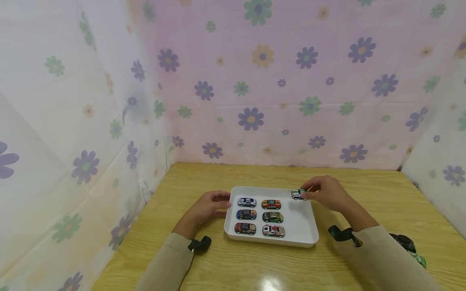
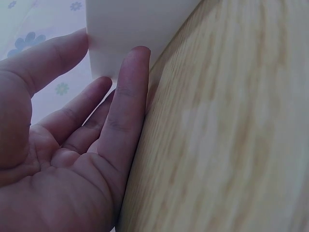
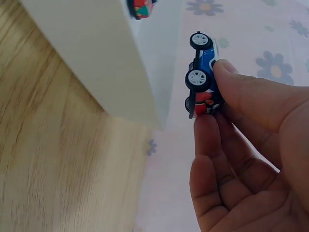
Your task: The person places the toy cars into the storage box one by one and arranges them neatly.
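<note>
A white tray (image 1: 296,226) lies on the wooden table with several toy cars standing in two columns in its left and middle part. My right hand (image 1: 327,194) pinches another toy car (image 1: 297,194) between thumb and fingers over the tray's far right corner. In the right wrist view this toy car (image 3: 208,60) shows blue and red sides and white-spoked wheels, tilted above the tray's wall. At the tray's left end, my left hand (image 1: 207,208) touches the wall. Its fingers (image 2: 126,96) are fairly straight, the lowest one lying along the tabletop.
Near the right forearm, a black object (image 1: 404,242) and a green patterned object (image 1: 418,259) lie partly behind the sleeve. Flowered cloth (image 1: 251,81) hangs at the table's back and sides. Each wrist wears a black camera mount (image 1: 200,244).
</note>
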A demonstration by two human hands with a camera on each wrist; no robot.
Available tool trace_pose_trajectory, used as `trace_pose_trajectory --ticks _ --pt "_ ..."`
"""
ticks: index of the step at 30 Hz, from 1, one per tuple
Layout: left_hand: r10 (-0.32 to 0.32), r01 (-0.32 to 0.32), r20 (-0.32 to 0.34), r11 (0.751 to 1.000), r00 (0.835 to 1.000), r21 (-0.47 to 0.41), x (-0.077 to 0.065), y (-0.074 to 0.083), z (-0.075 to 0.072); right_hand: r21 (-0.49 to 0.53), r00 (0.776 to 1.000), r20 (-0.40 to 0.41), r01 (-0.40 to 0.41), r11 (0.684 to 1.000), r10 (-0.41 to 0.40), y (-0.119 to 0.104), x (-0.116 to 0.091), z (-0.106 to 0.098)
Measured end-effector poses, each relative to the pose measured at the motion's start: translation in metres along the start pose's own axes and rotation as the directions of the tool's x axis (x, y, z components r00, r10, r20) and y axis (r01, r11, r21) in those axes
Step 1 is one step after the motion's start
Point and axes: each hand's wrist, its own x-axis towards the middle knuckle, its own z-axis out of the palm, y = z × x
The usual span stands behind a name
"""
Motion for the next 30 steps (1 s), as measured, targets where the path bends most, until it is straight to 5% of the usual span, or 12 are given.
trace_pose_trajectory --ticks 12,30 --pt "-0.012 0.012 0.003 1.0 1.0 -0.016 0.002 -0.002 -0.002 -0.074 0.995 0.098 0.012 0.997 -0.005 -0.003 0.013 0.009" --pt "-0.008 0.008 0.011 1.0 1.0 -0.019 0.002 -0.002 0.0 -0.131 0.994 0.105 0.012 0.991 0.002 0.006 0.015 0.024"
